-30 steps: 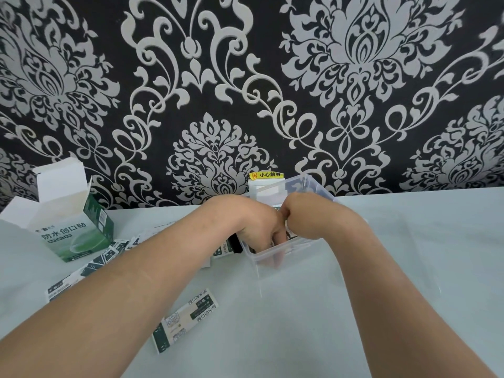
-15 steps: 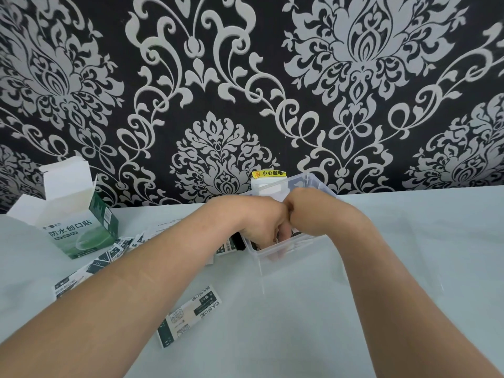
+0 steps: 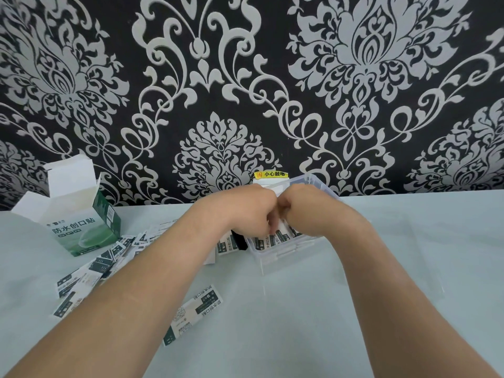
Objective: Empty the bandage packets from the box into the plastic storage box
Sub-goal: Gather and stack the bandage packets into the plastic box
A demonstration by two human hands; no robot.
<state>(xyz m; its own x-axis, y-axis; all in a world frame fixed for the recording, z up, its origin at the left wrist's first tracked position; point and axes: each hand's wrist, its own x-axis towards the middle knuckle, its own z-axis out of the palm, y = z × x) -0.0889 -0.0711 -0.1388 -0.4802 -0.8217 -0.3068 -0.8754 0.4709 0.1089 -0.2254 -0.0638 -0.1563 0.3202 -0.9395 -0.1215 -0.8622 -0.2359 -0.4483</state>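
Note:
A clear plastic storage box stands at the table's middle, with white-and-green bandage packets upright inside it. My left hand and my right hand meet over the box, knuckles touching, fingers curled down onto the packets inside. The open green-and-white bandage box stands at the left with its flaps up. Loose packets lie scattered beside it, partly under my left forearm. One single packet lies flat nearer to me.
The pale table ends at a black-and-silver patterned wall. A white socket with a yellow warning label sits on the wall just behind the storage box. A clear lid lies faintly visible to the right of the box.
Both hands have drawn closer together over the storage box, and their knuckles now touch. The packets inside show more clearly below the fingers.

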